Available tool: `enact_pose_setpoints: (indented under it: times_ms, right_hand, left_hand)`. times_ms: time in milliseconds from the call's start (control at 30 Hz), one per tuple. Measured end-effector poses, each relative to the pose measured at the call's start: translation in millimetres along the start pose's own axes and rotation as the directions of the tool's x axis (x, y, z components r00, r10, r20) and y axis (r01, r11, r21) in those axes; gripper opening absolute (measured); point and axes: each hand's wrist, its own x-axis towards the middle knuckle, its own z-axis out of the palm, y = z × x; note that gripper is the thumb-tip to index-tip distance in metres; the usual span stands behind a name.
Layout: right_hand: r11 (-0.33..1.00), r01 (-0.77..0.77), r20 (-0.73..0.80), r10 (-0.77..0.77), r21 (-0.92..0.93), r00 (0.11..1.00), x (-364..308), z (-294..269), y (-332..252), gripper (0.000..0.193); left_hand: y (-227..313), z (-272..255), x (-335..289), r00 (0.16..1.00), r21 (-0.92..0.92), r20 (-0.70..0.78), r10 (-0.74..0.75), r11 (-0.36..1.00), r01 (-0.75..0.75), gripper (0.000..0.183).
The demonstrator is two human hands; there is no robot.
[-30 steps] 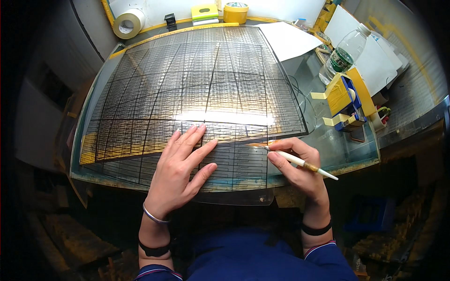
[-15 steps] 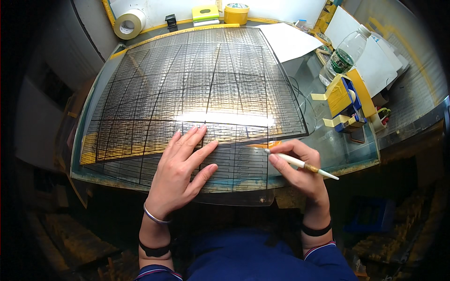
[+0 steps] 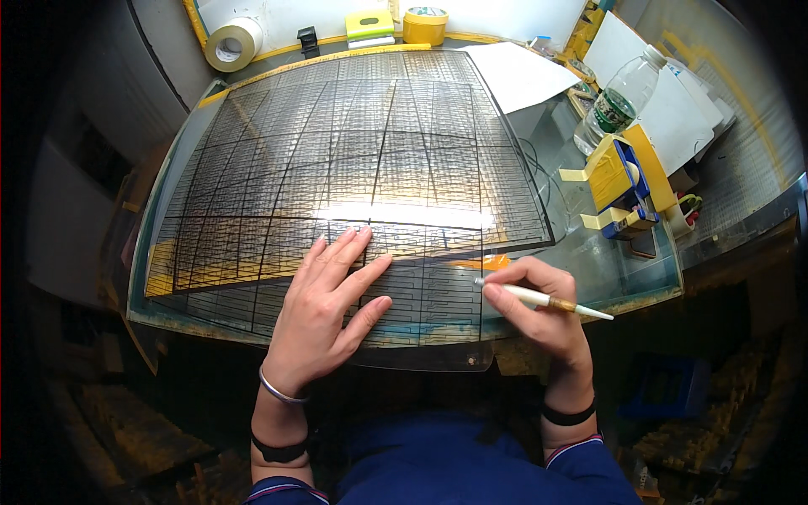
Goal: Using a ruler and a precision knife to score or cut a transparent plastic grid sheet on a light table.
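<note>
**Pen-like tool pinched at the sheet's lower right**

While the right hand (image 3: 539, 307) pinches a slim white pen-shaped tool with a brass-coloured band (image 3: 543, 299), its tip touches the large transparent plastic sheet printed with a black grid (image 3: 370, 160) beside a small orange strip (image 3: 480, 263), lower right of centre. Left hand (image 3: 324, 316) lies flat, fingers spread, pressing the sheet low in the frame. Further out, a clear plastic bottle (image 3: 619, 101) stands upper right, a tape roll (image 3: 231, 44) upper left.

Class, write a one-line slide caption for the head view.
Left hand flat on a large transparent grid-lined sheet; right hand holds a slim white pen-like tool at its edge.
</note>
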Motion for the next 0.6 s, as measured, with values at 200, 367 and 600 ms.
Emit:
enact_pose_setpoints:
  times_ms: [200,367,600]
  right_hand:
    - [0.999,-0.010,-0.095,0.007,-0.033,0.995,2.8,5.9,1.3,0.011]
    - [0.982,0.140,0.159,-0.120,-0.127,0.980,1.6,-11.3,1.0,0.010]
    - [0.994,-0.058,-0.125,0.069,0.090,0.990,-0.3,7.3,3.6,0.011]
  left_hand:
    - [0.6,-1.2,0.6,1.000,-0.018,0.012,-0.013,1.000,0.013,0.044]
    - [-0.1,-1.0,-0.2,1.000,-0.016,0.012,-0.014,1.000,0.014,0.045]
    - [0.2,-0.8,0.4,1.000,-0.010,0.008,-0.007,1.000,0.007,0.044]
